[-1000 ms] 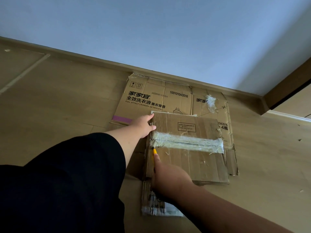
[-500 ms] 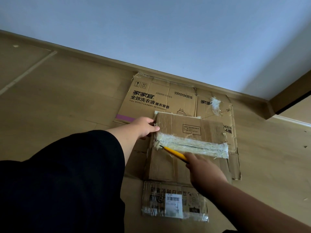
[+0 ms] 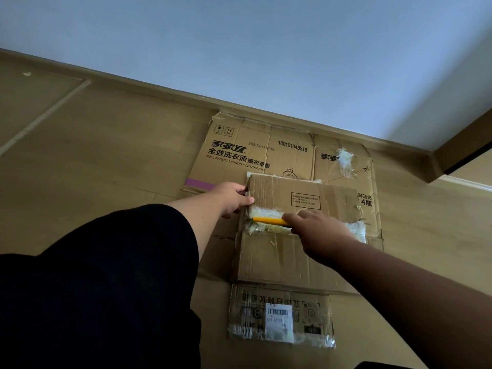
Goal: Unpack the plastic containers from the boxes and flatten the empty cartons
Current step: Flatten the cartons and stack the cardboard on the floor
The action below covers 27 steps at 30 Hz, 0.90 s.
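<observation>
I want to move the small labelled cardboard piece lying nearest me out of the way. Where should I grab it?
Pinch the labelled piece along its near edge, coming from the person's side. It seems to lie flat on the floor, so a fingertip probably has to slide under that free edge first. Its far edge meets the taped carton, which gets in the way there.

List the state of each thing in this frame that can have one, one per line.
Taped carton: lies on the flattened carton, centre seam taped, tape torn at its left end.
Flattened detergent carton: flat on the floor against the wall.
Labelled cardboard piece: flat on the floor, wrapped in tape.
Yellow cutter: held along the tape seam.
Left hand: grips the taped carton's left edge.
Right hand: holds the cutter.
</observation>
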{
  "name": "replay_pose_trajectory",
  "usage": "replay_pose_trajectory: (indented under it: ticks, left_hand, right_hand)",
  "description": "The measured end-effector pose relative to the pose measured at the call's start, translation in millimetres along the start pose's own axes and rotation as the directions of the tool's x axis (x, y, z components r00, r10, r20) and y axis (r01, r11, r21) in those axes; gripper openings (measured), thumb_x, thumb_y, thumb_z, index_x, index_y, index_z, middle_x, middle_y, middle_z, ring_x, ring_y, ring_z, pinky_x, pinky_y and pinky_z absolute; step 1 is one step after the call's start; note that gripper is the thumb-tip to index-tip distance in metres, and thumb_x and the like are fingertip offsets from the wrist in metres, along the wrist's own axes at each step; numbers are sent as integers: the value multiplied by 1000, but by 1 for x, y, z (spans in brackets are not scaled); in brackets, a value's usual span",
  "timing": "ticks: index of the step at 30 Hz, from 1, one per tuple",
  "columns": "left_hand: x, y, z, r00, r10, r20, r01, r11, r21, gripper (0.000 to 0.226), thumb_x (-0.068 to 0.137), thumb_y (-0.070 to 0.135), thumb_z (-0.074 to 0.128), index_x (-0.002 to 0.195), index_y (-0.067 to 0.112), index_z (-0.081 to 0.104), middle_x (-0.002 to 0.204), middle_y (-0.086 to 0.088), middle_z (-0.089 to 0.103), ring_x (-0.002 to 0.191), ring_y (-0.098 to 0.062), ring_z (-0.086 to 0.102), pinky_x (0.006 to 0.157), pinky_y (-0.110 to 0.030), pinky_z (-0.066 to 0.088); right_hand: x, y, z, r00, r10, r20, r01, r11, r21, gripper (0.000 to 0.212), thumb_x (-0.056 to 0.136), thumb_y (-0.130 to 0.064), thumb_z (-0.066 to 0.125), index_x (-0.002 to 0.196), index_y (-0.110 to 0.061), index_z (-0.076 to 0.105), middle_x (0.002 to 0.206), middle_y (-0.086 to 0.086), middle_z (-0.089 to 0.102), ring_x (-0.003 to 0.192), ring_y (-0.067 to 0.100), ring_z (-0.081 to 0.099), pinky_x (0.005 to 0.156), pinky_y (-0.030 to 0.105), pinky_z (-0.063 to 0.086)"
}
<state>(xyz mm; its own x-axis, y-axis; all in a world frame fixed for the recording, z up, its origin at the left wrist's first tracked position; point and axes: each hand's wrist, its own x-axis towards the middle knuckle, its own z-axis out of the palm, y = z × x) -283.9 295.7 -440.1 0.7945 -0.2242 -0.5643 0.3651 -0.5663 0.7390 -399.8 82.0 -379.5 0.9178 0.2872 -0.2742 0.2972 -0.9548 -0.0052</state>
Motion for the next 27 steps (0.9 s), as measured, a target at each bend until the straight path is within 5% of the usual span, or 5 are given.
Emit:
replay_pose_trajectory:
  ticks: [27]
  left_hand:
    - [-6,15,9,995,63,-80,-32,939,343,59,96,34,60,149,18,40,149,-7,47,136,-29,45,112,-42,38]
  right_hand:
    - [-1,-1,5,999,27,-20,-28,997,-65,42,96,-14,51,134,-26,37,107,4,57,86,20,56,69,35,56]
